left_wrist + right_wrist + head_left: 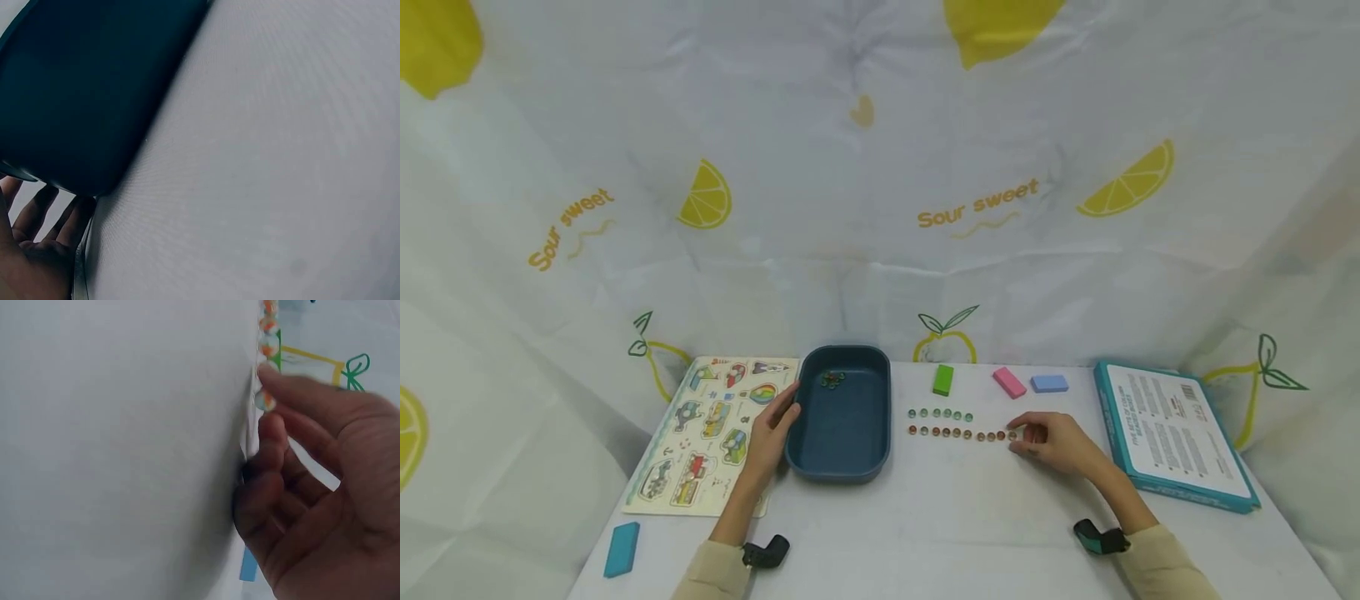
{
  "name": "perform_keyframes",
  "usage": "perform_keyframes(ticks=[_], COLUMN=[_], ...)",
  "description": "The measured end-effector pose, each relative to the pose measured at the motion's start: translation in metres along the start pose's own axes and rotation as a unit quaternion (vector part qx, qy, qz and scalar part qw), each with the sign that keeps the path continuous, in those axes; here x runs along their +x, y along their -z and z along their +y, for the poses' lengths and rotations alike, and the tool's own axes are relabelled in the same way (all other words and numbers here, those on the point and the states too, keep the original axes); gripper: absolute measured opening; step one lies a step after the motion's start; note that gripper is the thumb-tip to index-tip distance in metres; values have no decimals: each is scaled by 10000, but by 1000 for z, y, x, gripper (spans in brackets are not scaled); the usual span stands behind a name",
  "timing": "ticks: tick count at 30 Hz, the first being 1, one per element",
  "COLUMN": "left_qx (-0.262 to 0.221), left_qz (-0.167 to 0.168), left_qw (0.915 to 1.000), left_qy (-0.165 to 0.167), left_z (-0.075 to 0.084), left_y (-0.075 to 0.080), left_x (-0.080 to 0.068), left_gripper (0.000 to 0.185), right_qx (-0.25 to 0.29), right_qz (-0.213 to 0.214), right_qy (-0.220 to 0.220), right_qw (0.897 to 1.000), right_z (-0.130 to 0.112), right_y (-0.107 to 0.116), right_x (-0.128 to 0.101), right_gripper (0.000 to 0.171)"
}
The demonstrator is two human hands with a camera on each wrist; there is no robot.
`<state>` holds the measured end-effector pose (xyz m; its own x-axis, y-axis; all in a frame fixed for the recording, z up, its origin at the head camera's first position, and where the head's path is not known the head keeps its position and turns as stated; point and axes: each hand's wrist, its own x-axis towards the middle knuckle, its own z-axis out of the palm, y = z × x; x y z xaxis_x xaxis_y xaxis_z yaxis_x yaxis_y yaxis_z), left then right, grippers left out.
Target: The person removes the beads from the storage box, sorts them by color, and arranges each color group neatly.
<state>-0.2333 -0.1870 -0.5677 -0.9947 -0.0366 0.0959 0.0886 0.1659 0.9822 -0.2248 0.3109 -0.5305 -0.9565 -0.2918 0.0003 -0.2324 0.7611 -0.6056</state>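
Note:
Two rows of glass marbles lie on the table; the shorter row (940,413) looks greenish, the longer row (957,432) has orange swirls. At the longer row's right end my right hand (1054,446) pinches a marble (265,400) between thumb and a finger, close over the tabletop. The other fingers of that hand are curled. My left hand (769,435) rests against the left side of a dark blue tray (838,477), its fingers extended along the outer wall. Inside the tray, toward the back, sits a small cluster of greenish marbles (832,380).
A picture puzzle board (651,467) lies left of the tray, with a teal block (621,550) in front. Behind the rows are a green block (943,380), a pink block (1009,382) and a blue block (1049,383). A flat teal box (1187,433) lies at right.

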Motion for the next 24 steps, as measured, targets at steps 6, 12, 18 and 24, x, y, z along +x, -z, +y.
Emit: perform_keyframes(ticks=[6, 12, 18, 24], left_qx=[47, 18, -5, -17], left_qz=[43, 44, 55, 66], left_qw=[9999, 10000, 10000, 10000], left_qy=[91, 76, -5, -22], left_z=[-2, -3, -2, -3], left_y=[2, 3, 1, -1], left_x=[-1, -1, 2, 2], left_gripper=[47, 47, 47, 47], right_qx=[504, 1450, 2305, 2486], right_qz=[167, 239, -173, -465], right_qy=[284, 757, 1026, 683], right_qw=[9982, 9862, 9675, 9651], right_z=[-35, -103, -168, -204], right_y=[7, -14, -48, -82], right_x=[22, 70, 124, 171], right_gripper=[31, 32, 38, 37])
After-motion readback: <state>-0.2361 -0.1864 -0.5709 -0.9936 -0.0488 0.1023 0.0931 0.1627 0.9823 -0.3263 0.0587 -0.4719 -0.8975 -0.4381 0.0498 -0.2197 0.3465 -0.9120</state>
